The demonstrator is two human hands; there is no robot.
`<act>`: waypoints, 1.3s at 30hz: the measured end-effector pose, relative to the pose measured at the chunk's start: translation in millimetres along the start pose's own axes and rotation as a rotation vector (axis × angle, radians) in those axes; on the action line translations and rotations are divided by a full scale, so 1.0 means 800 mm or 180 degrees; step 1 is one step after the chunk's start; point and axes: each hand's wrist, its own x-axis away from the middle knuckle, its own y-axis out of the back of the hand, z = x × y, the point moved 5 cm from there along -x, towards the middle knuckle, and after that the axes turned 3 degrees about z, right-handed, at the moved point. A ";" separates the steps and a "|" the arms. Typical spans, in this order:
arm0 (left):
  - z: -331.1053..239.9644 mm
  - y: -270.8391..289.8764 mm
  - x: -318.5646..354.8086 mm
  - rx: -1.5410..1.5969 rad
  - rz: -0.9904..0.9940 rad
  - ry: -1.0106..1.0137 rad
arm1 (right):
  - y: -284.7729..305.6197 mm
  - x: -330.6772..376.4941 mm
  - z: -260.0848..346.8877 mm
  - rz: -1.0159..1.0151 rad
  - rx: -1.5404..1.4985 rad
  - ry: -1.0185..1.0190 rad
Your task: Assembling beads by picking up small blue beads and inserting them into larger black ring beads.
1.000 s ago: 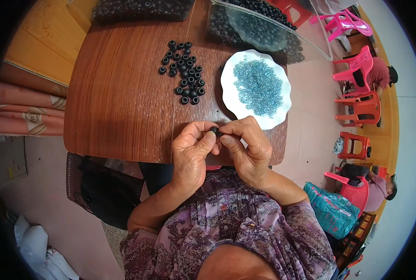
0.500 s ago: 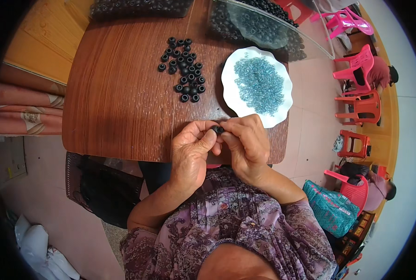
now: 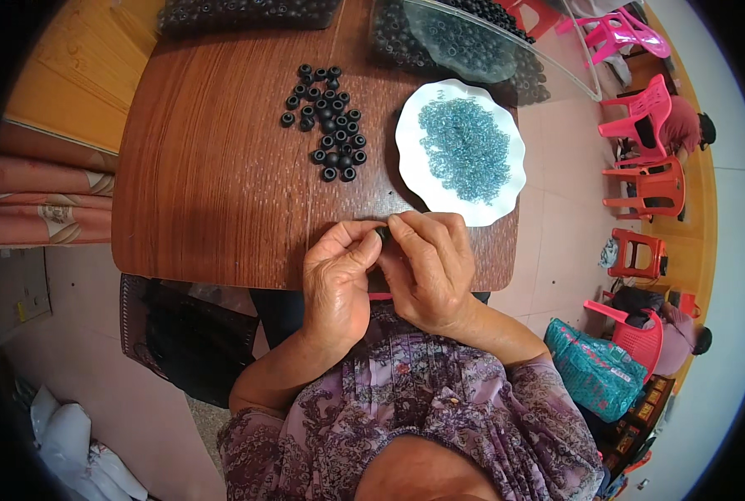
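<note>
Over the near edge of the table, my left hand point(image 3: 337, 288) pinches a black round bead point(image 3: 382, 234) between thumb and forefinger. My right hand point(image 3: 433, 271) is closed against it from the right, its thumb and fingertips pressed together at the bead. Whatever those right fingers hold is hidden or too small to make out. Beyond my hands lies a loose group of matching black beads point(image 3: 328, 125) with wide holes. Next to it, a white scalloped plate point(image 3: 405, 154) bears a heap of small clear-blue beads point(image 3: 466, 150).
A clear plastic box of black beads point(image 3: 464, 50) stands at the far right of the brown wooden table point(image 3: 214, 167), with another dark bead container point(image 3: 247, 15) at the far left. Pink and red chairs point(image 3: 637, 117) and two other people point(image 3: 677, 342) are off to the right, beside a teal bag point(image 3: 598, 367).
My right hand has shifted slightly left and closed in over the bead, covering more of it. My left hand keeps its pinch. The loose beads and the plate stay put.
</note>
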 end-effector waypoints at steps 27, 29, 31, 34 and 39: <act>-0.007 0.011 0.004 -0.0267 -0.0289 -0.0279 | -0.008 -0.005 -0.013 0.0024 -0.0441 0.0329; -0.005 0.015 0.005 -0.0160 -0.0248 -0.0187 | -0.010 -0.008 -0.018 0.0152 -0.0624 0.0191; -0.008 0.013 0.004 -0.0084 -0.0234 -0.0177 | -0.012 -0.006 -0.023 0.0147 -0.0699 0.0073; -0.014 0.005 0.003 -0.0076 -0.0243 -0.0161 | -0.014 -0.005 -0.030 0.0062 -0.0924 -0.0176; -0.015 0.007 -0.001 -0.0107 -0.0308 -0.0122 | -0.015 -0.004 -0.037 -0.0009 -0.1028 -0.0322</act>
